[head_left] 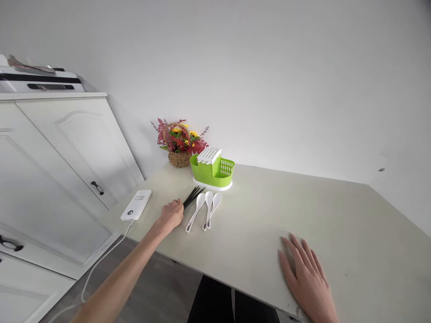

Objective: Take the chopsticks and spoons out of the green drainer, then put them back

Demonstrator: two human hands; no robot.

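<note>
My left hand (173,212) is closed around a bundle of black chopsticks (193,196), whose thin ends fan out toward the green holder. Just right of them lie several white spoons (208,198), bowls pointing away from me and printed handles toward me. Behind the spoons stands a green utensil holder (206,174) with a white slotted top and a white base. My right hand (308,276) rests flat on the table near its front edge, fingers spread, holding nothing. The grasped ends of the chopsticks are hidden in my left fist.
A wicker basket (179,159) of artificial flowers stands beside the holder by the wall. On the table's left lies a white power bank (136,205) with a cable (101,260) hanging over the edge. White cabinets (77,170) stand at the left, with a printer-like box (40,83) on top.
</note>
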